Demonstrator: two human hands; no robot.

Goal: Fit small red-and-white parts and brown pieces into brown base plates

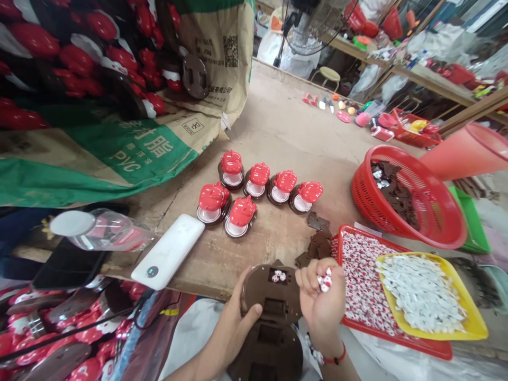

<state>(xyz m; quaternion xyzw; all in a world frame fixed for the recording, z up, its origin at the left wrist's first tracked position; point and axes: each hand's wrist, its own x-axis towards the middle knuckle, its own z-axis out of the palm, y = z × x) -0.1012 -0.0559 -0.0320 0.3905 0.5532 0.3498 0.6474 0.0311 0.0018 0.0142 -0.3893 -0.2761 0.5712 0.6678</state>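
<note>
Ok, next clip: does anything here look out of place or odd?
The red plastic basket stands tilted rather than flat, its brown pieces piled against one side. A plastic water bottle also lies on its side near the table's edge.

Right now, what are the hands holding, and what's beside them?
Left hand gripping brown plastic base. Right hand pinching small red-and-white pieces. Red tray of similar pieces beside right hand.

Basket [367, 185] behind tray [416, 348], bottle [99, 230] beside power bank [169, 251]
</note>
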